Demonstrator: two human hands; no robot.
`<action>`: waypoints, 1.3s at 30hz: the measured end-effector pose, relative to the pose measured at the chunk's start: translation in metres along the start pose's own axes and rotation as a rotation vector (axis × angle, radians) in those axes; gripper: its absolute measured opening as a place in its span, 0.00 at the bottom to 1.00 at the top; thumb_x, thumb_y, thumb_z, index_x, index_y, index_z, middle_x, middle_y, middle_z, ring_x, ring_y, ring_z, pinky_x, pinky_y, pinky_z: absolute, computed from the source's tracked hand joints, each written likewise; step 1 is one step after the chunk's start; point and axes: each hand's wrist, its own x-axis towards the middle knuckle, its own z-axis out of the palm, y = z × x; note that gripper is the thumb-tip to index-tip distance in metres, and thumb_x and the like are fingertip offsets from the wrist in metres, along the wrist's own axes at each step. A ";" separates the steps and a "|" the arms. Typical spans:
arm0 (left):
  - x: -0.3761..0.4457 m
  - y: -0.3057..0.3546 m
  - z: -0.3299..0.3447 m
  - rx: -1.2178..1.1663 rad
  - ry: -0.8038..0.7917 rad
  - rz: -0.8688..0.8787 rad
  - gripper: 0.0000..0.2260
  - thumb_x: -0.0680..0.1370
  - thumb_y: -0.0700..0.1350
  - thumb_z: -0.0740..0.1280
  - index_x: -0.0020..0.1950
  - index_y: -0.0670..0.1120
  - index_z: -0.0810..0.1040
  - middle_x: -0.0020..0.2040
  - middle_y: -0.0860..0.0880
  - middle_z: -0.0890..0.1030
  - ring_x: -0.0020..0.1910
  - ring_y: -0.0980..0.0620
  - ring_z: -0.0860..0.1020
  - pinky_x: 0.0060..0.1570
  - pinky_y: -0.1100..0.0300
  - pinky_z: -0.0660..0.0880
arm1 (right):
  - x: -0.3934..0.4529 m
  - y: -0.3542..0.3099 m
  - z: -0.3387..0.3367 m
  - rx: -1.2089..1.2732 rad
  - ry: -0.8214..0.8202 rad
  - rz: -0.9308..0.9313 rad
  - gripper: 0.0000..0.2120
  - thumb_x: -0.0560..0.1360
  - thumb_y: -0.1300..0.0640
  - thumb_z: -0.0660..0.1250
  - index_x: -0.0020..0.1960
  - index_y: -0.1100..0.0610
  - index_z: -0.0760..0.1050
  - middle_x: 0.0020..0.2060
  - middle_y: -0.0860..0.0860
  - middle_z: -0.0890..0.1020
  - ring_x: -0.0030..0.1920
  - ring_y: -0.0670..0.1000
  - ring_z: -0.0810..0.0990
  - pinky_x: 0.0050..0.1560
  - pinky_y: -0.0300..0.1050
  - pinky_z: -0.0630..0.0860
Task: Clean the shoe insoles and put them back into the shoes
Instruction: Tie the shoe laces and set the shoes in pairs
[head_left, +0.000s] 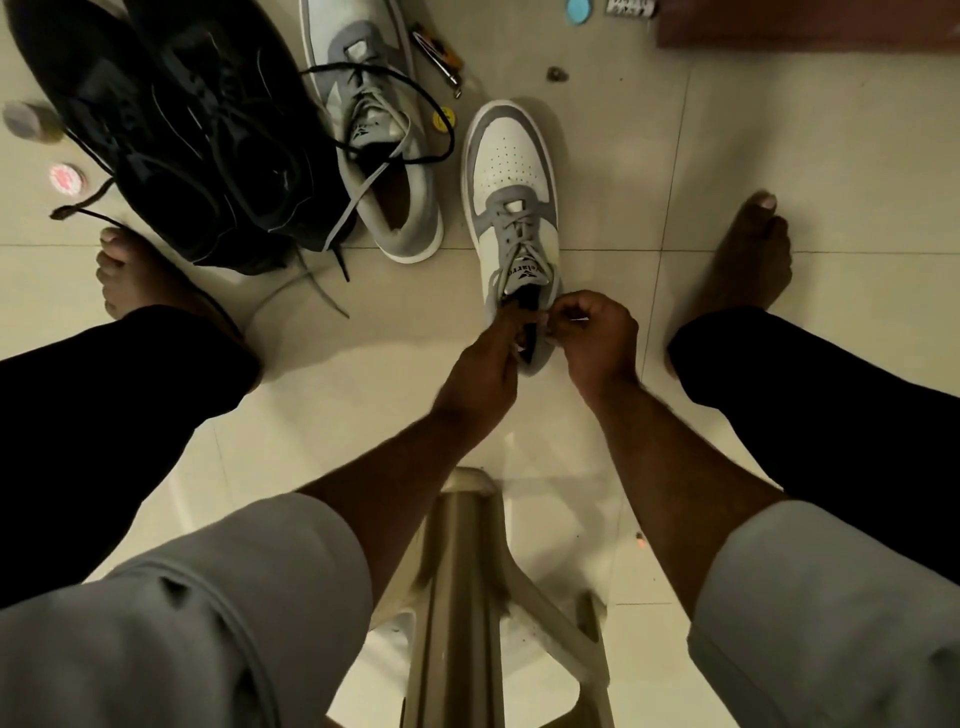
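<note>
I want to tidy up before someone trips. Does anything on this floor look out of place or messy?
Yes. The black shoes have loose laces trailing over the tiles, one black lace looping across the unlaced grey sneaker. Small caps and bits lie scattered around. Both hands work at the white-and-grey sneaker.

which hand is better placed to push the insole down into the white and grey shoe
Left, probably. The left hand already has its fingers inside the opening of the white and grey shoe, while the right hand pinches the collar edge, steadying it.

Home: tiled floor (779, 156), scattered shoes (171, 130), plastic stool (467, 597).
</note>
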 end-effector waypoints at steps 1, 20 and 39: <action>0.003 -0.005 -0.004 0.030 0.030 0.001 0.20 0.80 0.32 0.60 0.70 0.44 0.74 0.64 0.43 0.79 0.61 0.45 0.78 0.58 0.68 0.69 | 0.003 -0.002 0.002 -0.033 -0.006 -0.020 0.06 0.70 0.66 0.72 0.42 0.57 0.79 0.39 0.53 0.82 0.43 0.56 0.82 0.50 0.55 0.81; 0.023 -0.008 -0.011 -0.353 0.273 -0.351 0.17 0.73 0.40 0.75 0.58 0.50 0.73 0.37 0.49 0.79 0.39 0.45 0.81 0.41 0.48 0.81 | 0.022 -0.002 0.001 -0.342 -0.043 -0.155 0.23 0.72 0.57 0.73 0.65 0.55 0.71 0.58 0.55 0.74 0.54 0.53 0.77 0.45 0.39 0.73; 0.057 0.006 -0.008 0.120 0.309 -0.371 0.19 0.75 0.45 0.70 0.63 0.45 0.68 0.63 0.45 0.71 0.52 0.39 0.78 0.47 0.50 0.75 | 0.036 -0.004 0.008 -0.429 -0.059 -0.102 0.26 0.70 0.50 0.74 0.63 0.53 0.68 0.55 0.53 0.78 0.52 0.53 0.78 0.48 0.47 0.78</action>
